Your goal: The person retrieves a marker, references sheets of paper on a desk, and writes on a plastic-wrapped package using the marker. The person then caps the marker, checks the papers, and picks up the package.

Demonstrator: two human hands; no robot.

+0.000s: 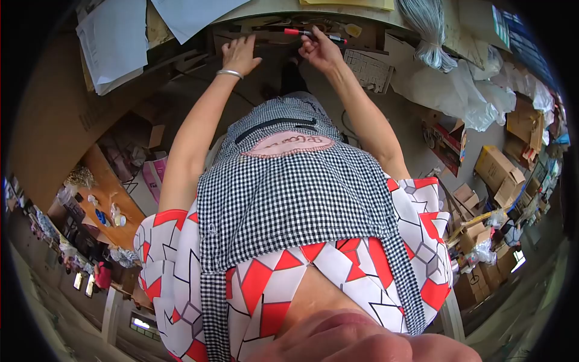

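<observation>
A red-capped marker [295, 32] is pinched between the thumb and fingers of my right hand [322, 53]. It lies nearly level, over an open drawer [377, 43] under the table's front edge. Stretched toward the left part of that drawer, my left hand [240, 57] has its fingers extended and thumb apart, with nothing seen in it. A bangle [230, 74] circles the left wrist. Inside the drawer are small items, among them a yellowish piece [353, 29]; the others are too small to name.
White paper sheets [114, 45] overhang the table's left edge. A bundle of grey strands [428, 30] and clear plastic bags [452, 90] hang at the right. Cardboard boxes [497, 172] stand behind on the right, and a wooden table [108, 193] at the left.
</observation>
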